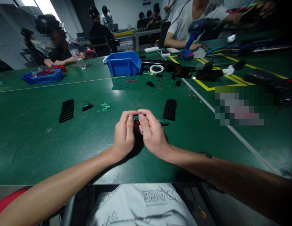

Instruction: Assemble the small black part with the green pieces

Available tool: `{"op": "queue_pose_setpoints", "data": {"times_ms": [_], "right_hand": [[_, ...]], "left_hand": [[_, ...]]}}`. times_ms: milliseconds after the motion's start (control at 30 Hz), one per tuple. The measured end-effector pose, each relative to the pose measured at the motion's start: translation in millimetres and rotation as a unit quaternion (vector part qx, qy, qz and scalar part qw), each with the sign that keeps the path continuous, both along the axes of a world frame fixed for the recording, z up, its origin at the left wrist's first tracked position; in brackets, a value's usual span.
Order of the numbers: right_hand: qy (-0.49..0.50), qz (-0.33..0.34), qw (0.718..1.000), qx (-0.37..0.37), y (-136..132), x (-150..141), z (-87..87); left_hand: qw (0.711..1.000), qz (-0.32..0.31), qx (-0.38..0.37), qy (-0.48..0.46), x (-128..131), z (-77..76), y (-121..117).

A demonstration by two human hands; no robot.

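Note:
My left hand (123,133) and my right hand (152,131) meet over the green table (30,147), fingers curled and thumbs pressed together. Between the fingertips they pinch a small green part (136,118), mostly hidden by the fingers. A dark green handle-like piece (163,122) pokes out to the right from behind my right hand. A stack of black plastic parts (170,109) lies just beyond my right hand. Small green pieces (103,107) lie beyond my left hand.
Another stack of black parts (66,110) and a small black piece (87,107) lie at left. A blue bin (123,63), a tape roll (156,68) and a blue drill (190,39) stand further back. Other people sit around the table.

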State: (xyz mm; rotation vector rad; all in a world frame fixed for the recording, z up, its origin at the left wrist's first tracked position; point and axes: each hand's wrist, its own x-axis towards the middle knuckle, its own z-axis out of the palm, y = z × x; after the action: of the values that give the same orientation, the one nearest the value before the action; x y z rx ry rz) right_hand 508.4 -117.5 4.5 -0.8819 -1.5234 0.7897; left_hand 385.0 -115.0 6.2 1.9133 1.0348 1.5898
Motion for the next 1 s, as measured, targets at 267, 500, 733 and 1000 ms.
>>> {"op": "queue_pose_setpoints", "data": {"times_ms": [267,500,733,1000], "right_hand": [[0.0,0.001,1.0,-0.002,0.7,1.0,0.3],[0.0,0.001,1.0,-0.005,0.7,1.0,0.5],[0.002,0.005,1.0,-0.02,0.4,1.1,1.7],[0.013,0.014,0.999,-0.034,3.9,2.9,0.6]], "left_hand": [[1.0,-0.013,-0.018,-0.012,-0.2,2.2,0.1],[1.0,-0.014,-0.022,-0.014,-0.5,2.8,0.8],[0.999,-0.015,-0.027,-0.017,-0.6,3.6,0.1],[0.999,-0.02,-0.047,-0.016,-1.1,6.0,1.3]]}}
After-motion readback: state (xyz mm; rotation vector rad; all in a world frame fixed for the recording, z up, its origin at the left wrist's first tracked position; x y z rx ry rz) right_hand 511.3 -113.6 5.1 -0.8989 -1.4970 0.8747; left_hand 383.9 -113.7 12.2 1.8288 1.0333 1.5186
